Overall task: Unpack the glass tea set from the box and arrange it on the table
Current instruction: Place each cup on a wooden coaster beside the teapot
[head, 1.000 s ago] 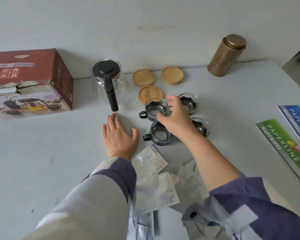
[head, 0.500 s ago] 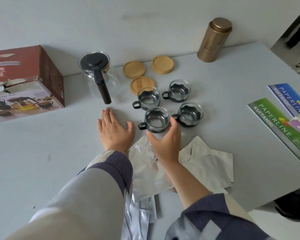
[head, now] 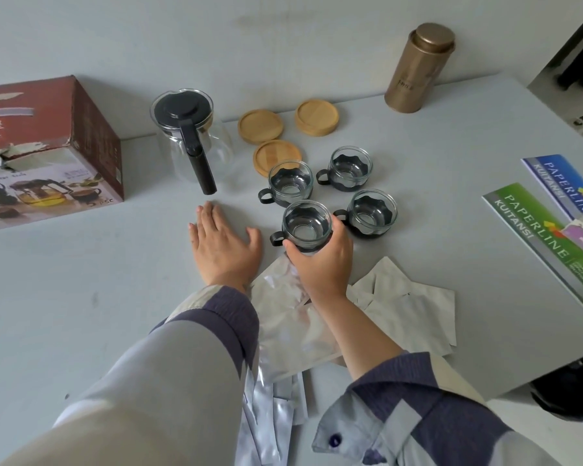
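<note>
Right hand (head: pixel 323 260): grip curled round the near glass cup (head: pixel 306 225) (standing on the tabletop (head: pixel 81 280)).
Left hand (head: pixel 223 245): flat, fingers apart, beside it.
Teapot (head: pixel 196 142): behind the left hand.

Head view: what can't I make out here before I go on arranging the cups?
- Nearest cup: its near side is covered by the right hand.
- Box: cut off by the left edge; whether anything remains inside cannot be told.
- Gold canister: label too small to read.
- Foil pouches: partly hidden under both arms.
</note>
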A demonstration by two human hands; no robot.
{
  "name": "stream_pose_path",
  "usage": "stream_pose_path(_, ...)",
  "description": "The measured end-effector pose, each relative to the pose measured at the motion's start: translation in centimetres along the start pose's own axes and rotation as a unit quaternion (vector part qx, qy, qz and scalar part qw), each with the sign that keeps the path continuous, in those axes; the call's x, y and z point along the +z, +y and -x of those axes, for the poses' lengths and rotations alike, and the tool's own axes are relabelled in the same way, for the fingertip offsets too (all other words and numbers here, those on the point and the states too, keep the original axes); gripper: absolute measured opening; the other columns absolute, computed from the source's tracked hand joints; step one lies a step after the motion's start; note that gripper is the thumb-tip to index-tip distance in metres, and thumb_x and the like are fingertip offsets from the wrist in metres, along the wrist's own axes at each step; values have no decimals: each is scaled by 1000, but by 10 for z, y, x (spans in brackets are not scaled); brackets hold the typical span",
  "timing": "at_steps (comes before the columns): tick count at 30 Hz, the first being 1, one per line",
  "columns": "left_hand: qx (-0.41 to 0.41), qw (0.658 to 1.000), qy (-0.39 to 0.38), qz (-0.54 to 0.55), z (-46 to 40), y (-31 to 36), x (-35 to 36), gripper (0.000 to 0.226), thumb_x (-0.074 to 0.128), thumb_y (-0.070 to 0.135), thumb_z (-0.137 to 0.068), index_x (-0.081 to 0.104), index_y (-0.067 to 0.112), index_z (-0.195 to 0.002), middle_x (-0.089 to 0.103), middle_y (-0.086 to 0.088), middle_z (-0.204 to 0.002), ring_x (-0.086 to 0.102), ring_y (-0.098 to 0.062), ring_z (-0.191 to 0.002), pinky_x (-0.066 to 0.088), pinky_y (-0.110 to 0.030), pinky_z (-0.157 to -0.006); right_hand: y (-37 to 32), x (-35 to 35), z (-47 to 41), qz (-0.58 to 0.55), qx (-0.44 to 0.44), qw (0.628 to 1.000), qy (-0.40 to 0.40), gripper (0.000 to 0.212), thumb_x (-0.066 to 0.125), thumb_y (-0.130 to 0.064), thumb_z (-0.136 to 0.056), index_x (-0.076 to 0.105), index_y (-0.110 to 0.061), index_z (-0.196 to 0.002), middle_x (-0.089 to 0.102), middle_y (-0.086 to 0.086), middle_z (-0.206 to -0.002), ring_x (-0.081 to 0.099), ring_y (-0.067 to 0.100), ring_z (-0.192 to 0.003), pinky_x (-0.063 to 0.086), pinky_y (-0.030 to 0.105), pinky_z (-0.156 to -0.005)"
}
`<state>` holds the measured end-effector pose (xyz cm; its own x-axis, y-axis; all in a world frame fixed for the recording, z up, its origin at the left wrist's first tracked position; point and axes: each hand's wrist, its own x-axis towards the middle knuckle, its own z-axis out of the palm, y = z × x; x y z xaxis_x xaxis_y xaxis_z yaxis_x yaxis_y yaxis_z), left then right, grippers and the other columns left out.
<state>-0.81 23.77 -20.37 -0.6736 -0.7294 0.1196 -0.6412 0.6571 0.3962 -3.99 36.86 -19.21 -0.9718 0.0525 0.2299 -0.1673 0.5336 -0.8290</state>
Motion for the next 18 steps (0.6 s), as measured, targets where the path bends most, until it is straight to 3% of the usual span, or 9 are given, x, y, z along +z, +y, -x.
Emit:
stream_pose_path(6,1,1000,-3,1,-1,0,-1,75,41,38,-82,25,1,-146,24,-11,-155,15,-22,-145,5,-38,-120,-4,-10,-2,-24,30,999,-30,80,86,-29,-59,50,-1,-125,60,9,-119,54,28,-115,43,39,-101)
stream_pose_path(13,2,1000,0,5,-2,0,-4,79,38,41,-78,26,1,-146,28,-12,-153,18,-23,-145,7,-39,-119,-35,-24,-29,-56,30,997,-51,76,84,-34,-61,47,-14,-125,57,-1,-120,53,19,-114,44,32,-97)
stream_pose_path(18,-3,1000,-6,-7,-4,0,-3,79,36,42,-79,25,1,-146,27,-11,-153,17,-23,-145,8,-39,-120,-63,-9,-76,-46,0,996,-74,74,83,-35,-61,47,-12,-122,57,1,-119,53,21,-113,44,29,-93)
